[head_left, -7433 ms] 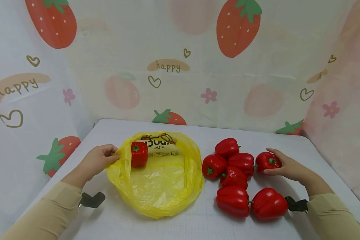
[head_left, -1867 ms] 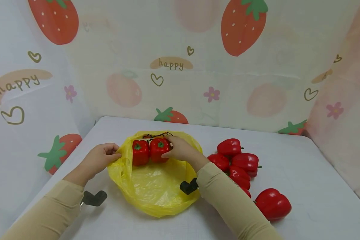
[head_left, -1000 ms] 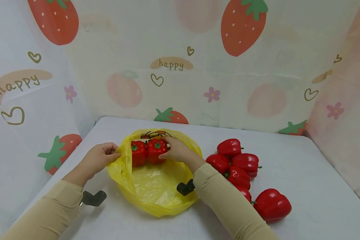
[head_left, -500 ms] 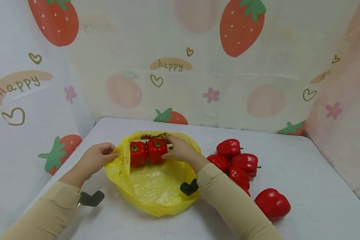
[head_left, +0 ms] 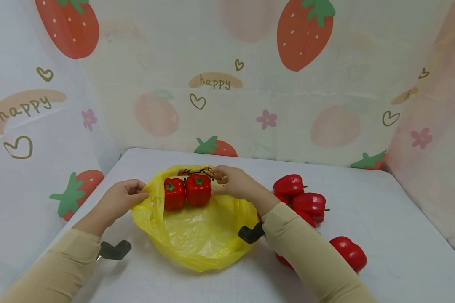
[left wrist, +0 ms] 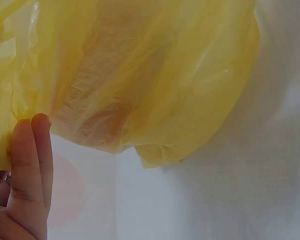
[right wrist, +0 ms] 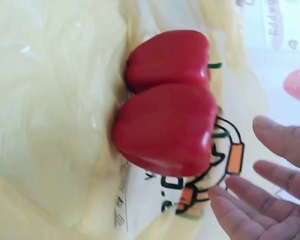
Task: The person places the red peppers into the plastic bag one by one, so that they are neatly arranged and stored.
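My left hand (head_left: 122, 198) pinches the left rim of a yellow plastic bag (head_left: 197, 256), whose mouth stands wide. Two red bell peppers (head_left: 198, 190) are side by side inside, stems up, against the printed back wall. Just right of them my right hand (head_left: 235, 182) is held apart, fingers spread and holding nothing. The right wrist view shows the gap between that hand and the nearer bell pepper (right wrist: 165, 130). In the left wrist view, thumb and finger of the left hand (left wrist: 30, 170) grip the thin plastic.
More red bell peppers (head_left: 309, 205) lie in a loose group right of the bag, some partly hidden by the right forearm. One bell pepper (head_left: 349, 253) lies nearer the front. A white-covered table (head_left: 398, 219) meets a strawberry-print curtain (head_left: 220, 113) behind.
A second bell pepper has gone from the right side of the table into the bag. My right hand has just let it go and drawn right; the left hand keeps holding the rim.
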{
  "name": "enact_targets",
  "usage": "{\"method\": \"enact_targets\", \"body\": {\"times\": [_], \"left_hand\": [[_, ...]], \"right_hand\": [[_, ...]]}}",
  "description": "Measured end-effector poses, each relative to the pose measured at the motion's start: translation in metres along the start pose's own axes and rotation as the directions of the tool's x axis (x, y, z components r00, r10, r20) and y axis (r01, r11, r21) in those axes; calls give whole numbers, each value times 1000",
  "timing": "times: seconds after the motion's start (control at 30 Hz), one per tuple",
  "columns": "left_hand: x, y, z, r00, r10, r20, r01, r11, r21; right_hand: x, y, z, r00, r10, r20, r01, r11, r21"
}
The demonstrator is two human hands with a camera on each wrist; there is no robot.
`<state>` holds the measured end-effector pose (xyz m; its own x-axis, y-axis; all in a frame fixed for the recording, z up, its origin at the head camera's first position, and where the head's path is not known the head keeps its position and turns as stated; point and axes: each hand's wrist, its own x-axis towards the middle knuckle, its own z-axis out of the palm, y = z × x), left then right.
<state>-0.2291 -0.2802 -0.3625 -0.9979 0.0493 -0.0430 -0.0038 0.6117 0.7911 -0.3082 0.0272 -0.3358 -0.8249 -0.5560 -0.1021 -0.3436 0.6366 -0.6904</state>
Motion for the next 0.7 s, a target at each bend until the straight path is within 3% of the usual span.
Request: {"method": "enact_targets", "body": {"times": [0.43,0.7], "left_hand": [[-1,5,1,1000,1,-2,-1,1000,22],[2,2,2,1000,-13,2,13,1000,22]], "right_hand": [[-24,12,-38,1000,-7,-19,7,1000,-9],[-48,15,-66,999,-29,-38,29,1000,-10]]}}
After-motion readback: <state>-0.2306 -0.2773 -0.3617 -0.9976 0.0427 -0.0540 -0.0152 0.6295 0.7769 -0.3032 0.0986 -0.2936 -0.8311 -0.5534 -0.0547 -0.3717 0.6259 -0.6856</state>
